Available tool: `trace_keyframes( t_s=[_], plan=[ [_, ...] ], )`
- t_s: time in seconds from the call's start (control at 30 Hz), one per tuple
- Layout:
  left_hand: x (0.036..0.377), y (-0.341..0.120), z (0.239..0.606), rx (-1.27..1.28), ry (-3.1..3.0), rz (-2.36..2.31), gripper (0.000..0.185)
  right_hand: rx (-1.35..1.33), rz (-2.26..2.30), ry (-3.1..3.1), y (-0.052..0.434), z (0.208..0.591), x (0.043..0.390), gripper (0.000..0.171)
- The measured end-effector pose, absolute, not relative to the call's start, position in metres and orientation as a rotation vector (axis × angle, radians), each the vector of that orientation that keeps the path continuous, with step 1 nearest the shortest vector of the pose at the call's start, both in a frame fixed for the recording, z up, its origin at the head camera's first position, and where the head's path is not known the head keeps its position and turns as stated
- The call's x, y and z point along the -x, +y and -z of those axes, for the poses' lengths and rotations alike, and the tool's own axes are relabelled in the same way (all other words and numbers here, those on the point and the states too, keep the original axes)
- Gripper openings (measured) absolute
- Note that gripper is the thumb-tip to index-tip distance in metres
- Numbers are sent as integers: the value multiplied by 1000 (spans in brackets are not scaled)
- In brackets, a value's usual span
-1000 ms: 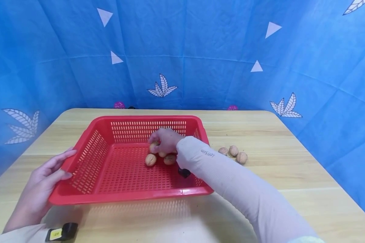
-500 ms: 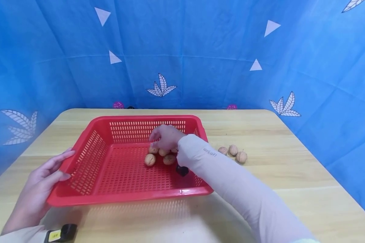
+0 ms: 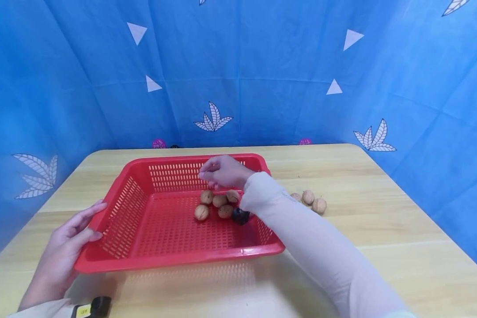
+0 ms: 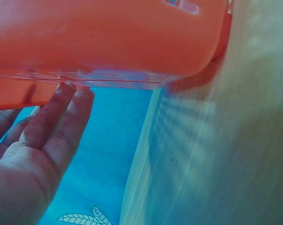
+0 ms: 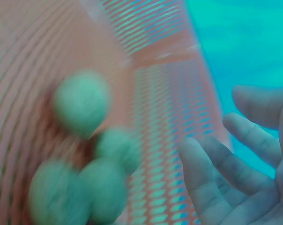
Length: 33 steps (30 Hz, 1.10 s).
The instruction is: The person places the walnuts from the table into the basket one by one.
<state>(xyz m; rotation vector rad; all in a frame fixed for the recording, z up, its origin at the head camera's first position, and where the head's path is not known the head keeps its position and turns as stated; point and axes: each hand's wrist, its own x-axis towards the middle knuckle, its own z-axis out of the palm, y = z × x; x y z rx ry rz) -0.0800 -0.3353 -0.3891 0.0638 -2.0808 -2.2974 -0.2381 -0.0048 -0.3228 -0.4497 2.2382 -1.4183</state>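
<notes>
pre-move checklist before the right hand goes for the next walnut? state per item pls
1. Right hand empty: ok. Fingers loose, nothing held, above the basket's far end.
2. Left hand steadying the basket: ok. Straight fingers lie against its left rim.
3. Walnuts in basket: ok. Five lie clustered near the far right corner.
4. Walnuts on table: ok. Three lie right of the basket, none covered except partly by the sleeve.
5. Black object in the basket beside the walnuts: cannot tell what it is.
6. Right wrist view: not ok, motion-blurred.
</notes>
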Motion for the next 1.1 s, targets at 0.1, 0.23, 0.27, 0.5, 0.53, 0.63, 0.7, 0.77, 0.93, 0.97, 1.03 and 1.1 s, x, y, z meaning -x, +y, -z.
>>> trace_keyframes(
  t_s=[0.1,0.23,0.27,0.5,0.53,0.63,0.7,0.77,0.93,0.97,1.03,1.1],
  plan=[
    [80,-336,390,-60,-2082,2294,55,514,1610,2151,2,317,243,26],
    [80,-336,392,-67,-2093,2297,55,499,1827,2069,20,306,237,26],
    [80,-336,392,-69,-2098,2295,55,495,1865,2062,26,303,235,26],
    [81,-337,391,-44,-2091,2290,54,453,2059,2129,75,299,215,27],
    [81,-337,391,-36,-2084,2295,53,443,2096,2129,84,301,213,25],
    [81,-336,391,-36,-2102,2277,54,371,2236,2112,108,308,205,17],
    [80,-336,391,-34,-2106,2274,54,287,2362,2063,125,313,199,15],
    [80,-335,391,-45,-2127,2257,54,191,2464,2026,141,318,191,14],
    [82,-335,389,-21,-2105,2271,53,-58,2657,1924,178,335,175,19],
    [82,-334,389,-20,-2102,2272,53,-111,2678,1914,185,339,172,20],
    [82,-334,389,-45,-2111,2263,54,-211,2692,1905,197,347,168,23],
    [80,-333,391,-106,-2154,2231,57,-309,2667,1914,206,355,165,25]
  ],
)
